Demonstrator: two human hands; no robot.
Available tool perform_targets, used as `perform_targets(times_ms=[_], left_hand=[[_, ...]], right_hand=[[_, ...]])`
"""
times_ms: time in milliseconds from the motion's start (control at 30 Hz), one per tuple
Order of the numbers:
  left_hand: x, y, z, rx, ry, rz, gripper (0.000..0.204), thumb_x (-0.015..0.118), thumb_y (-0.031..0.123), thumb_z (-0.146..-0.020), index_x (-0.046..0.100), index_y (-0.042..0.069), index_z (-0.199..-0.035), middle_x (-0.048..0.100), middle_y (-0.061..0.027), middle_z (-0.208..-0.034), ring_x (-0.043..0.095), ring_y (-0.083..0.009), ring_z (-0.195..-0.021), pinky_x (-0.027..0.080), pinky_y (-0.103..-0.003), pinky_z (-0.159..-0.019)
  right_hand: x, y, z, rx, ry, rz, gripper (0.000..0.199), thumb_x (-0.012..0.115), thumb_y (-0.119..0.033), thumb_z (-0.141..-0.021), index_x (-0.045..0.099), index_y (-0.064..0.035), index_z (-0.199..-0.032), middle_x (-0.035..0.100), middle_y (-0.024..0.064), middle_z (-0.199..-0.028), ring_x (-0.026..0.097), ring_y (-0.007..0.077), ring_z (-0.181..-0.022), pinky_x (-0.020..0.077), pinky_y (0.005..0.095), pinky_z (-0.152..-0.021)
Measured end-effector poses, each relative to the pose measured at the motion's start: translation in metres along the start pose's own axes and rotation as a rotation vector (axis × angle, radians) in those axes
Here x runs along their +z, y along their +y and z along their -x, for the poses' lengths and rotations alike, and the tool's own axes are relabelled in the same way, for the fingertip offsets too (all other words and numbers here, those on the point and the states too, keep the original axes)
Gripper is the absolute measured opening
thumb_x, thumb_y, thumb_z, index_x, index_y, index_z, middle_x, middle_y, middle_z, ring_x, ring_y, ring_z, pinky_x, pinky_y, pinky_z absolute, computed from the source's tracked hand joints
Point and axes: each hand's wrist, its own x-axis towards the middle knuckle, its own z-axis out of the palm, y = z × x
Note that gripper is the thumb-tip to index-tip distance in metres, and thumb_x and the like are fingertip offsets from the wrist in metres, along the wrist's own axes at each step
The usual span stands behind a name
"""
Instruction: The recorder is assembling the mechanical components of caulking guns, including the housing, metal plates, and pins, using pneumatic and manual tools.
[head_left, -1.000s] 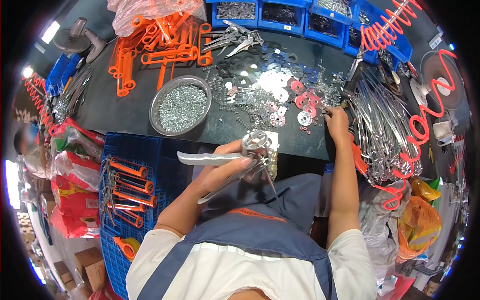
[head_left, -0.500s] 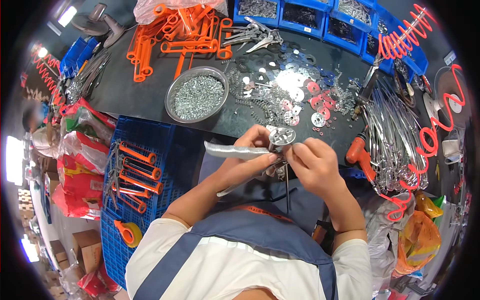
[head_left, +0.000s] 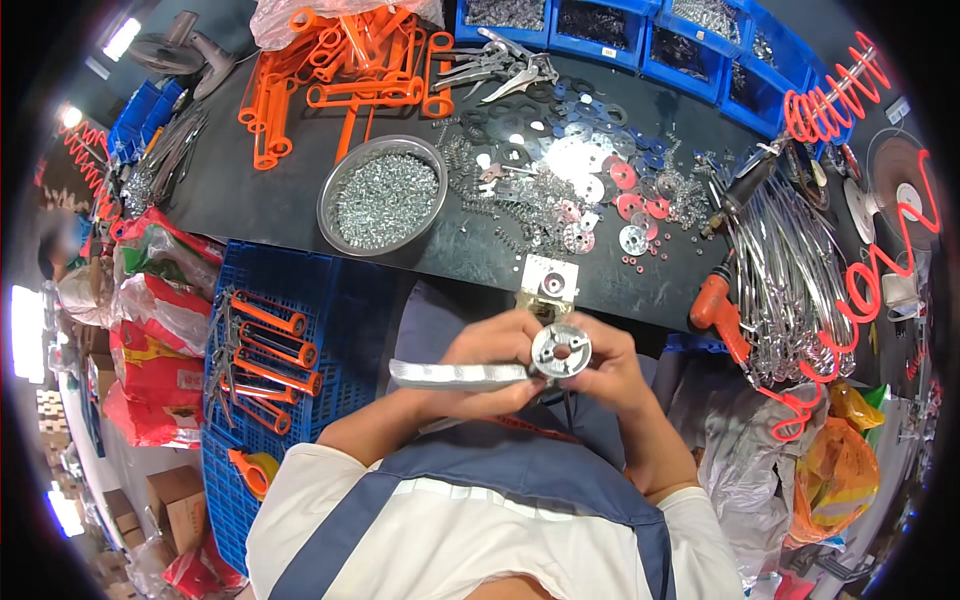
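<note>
Silver metal tool [head_left: 574, 342] just below centre frame, round head facing upward, lever [head_left: 430, 375] projecting left, left hand [head_left: 490, 345] with fingers wrapped around tool, right hand [head_left: 612, 365] with fingers gripping head's right side, bowl [head_left: 327, 205] upper left of centre, orange frames [head_left: 365, 95] upper left.

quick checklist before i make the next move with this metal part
1. Left hand gripping the metal part: ok, fingers closed around it beside the round head.
2. Right hand steadying it: ok, fingers at the round head.
3. Round head's face visible: ok, its central hole shows.
4. Anything small pinched in the right fingers: cannot tell, partly hidden.
5. Orange tool in hand: not ok, it lies at the bench's right.
6. Bowl upright: ok, on the bench.
</note>
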Motion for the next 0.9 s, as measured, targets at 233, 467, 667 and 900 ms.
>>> perform_targets(times_ms=[233, 467, 667, 900], left_hand=[[0.015, -0.053, 0.034, -0.100, 0.081, 0.005, 0.012, 0.061, 0.011, -0.082, 0.062, 0.002, -0.089, 0.058, -0.0095, -0.094, 0.055, -0.0212, -0.089, 0.043, -0.035, -0.081], [0.018, -0.044, 0.030, -0.369, 0.229, 0.385, 0.011, 0.057, 0.011, -0.086, 0.057, 0.000, -0.084, 0.050, -0.0072, -0.093, 0.052, -0.0095, -0.072, 0.042, -0.024, -0.063], [0.030, -0.047, 0.037, -0.348, 0.293, 0.379, 0.012, 0.055, 0.011, -0.089, 0.056, -0.001, -0.090, 0.050, -0.0055, -0.094, 0.051, -0.0068, -0.068, 0.040, -0.022, -0.058], [0.029, -0.054, 0.029, -0.327, 0.162, 0.223, 0.013, 0.056, 0.012, -0.088, 0.057, 0.000, -0.093, 0.051, -0.0077, -0.101, 0.051, -0.0103, -0.080, 0.043, -0.025, -0.067]], right_hand=[[-0.031, 0.007, -0.002, 0.356, -0.145, 0.073, 0.023, 0.066, 0.002, -0.076, 0.064, 0.0005, -0.099, 0.060, 0.0027, -0.092, 0.057, 0.0101, -0.087, 0.0461, 0.0236, -0.075], [-0.089, 0.052, -0.085, -0.336, -0.030, 1.486, 0.013, 0.061, 0.000, -0.077, 0.063, -0.0019, -0.090, 0.059, 0.0114, -0.097, 0.060, 0.0269, -0.088, 0.0492, 0.0351, -0.075], [-0.093, 0.031, -0.076, -0.213, 0.352, 1.196, 0.016, 0.064, -0.001, -0.075, 0.058, -0.0012, -0.089, 0.061, 0.0101, -0.088, 0.061, 0.0219, -0.076, 0.0500, 0.0308, -0.066], [-0.016, -0.019, -0.046, -0.020, 0.161, 0.350, 0.024, 0.064, 0.004, -0.081, 0.060, 0.0001, -0.104, 0.063, 0.0049, -0.081, 0.054, 0.0049, -0.064, 0.0437, 0.0189, -0.054]])
